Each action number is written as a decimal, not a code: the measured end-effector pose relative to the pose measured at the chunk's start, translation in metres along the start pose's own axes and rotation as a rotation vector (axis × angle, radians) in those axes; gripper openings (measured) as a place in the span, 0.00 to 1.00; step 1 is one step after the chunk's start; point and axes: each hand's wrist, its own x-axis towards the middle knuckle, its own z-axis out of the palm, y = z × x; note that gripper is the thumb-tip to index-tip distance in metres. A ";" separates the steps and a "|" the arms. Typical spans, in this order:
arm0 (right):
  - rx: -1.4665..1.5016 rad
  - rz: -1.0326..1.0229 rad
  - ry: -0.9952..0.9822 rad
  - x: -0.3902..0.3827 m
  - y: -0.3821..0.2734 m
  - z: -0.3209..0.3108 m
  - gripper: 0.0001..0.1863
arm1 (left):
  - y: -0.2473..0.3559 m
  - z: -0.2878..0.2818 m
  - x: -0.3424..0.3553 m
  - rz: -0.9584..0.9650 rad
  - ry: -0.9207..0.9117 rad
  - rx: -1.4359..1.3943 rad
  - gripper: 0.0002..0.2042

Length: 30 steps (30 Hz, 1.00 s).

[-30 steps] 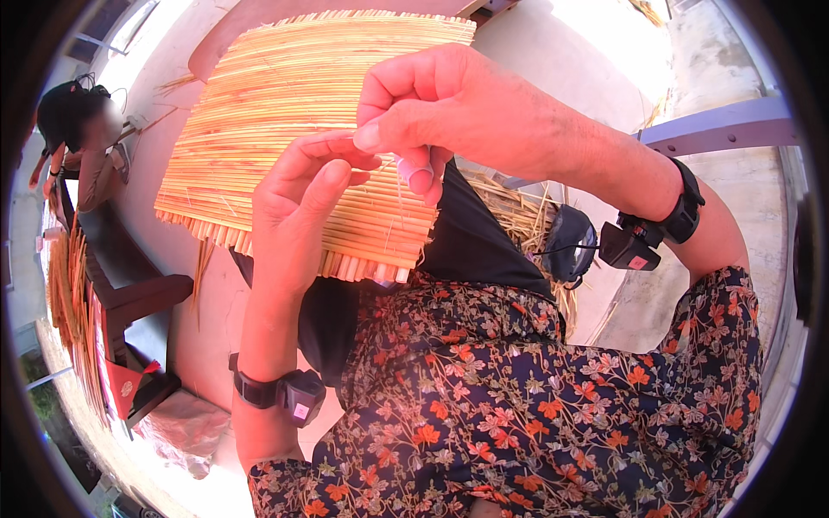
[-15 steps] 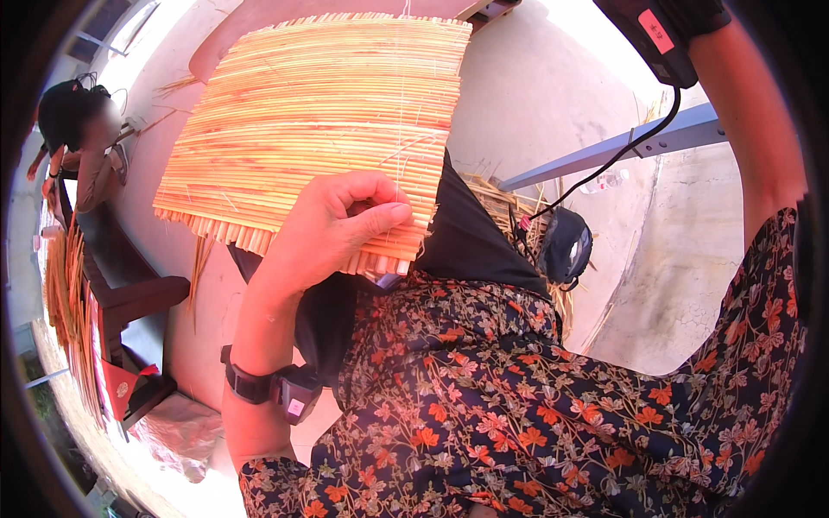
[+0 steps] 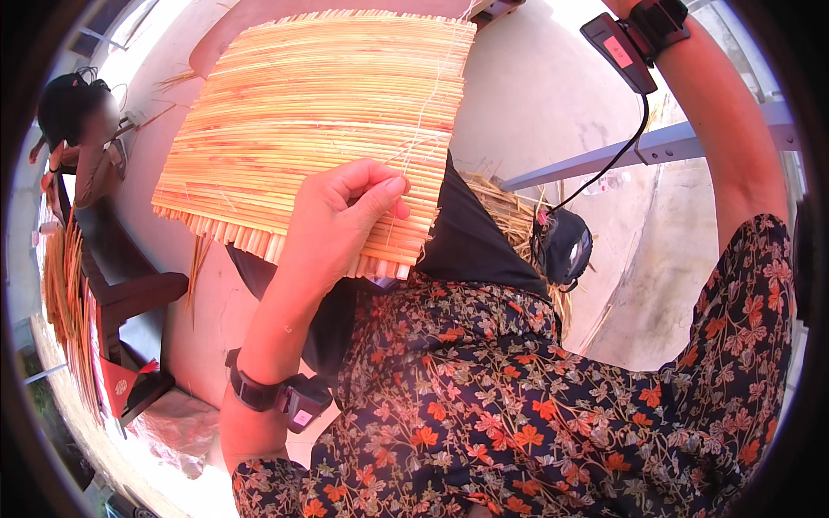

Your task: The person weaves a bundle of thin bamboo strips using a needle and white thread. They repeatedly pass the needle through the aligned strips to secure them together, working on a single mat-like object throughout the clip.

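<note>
A mat of straw-coloured stalks laid side by side rests across my lap, its cut ends making a ragged edge. My left hand is over the mat's right part, thumb and forefinger pinched together on a thin white thread. From those fingertips the thread slants up past the mat's top right corner. My right arm is raised high at the right; only a sliver of my right hand shows at the upper edge, its fingers out of the picture.
Another person sits at far left by a dark wooden bench. Bundled stalks stand beside it. Right of my lap lie loose stalks, a black cap-like item and a blue-grey metal bar. A black cable hangs from my right wrist device.
My right forearm has swung inward and up at the upper right. My left hand has shifted slightly, and the thread, upright before, now slants toward the upper right.
</note>
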 end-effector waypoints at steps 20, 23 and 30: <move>0.664 0.001 -1.228 -0.215 -0.166 -0.090 0.06 | -0.043 0.010 -0.059 0.763 0.391 1.159 0.19; 0.646 -0.076 -1.270 -0.209 -0.167 -0.087 0.05 | -0.040 0.011 -0.057 0.772 0.404 1.152 0.16; 0.535 -0.186 -1.493 -0.184 -0.173 -0.086 0.13 | -0.040 0.014 -0.055 0.796 0.414 1.114 0.16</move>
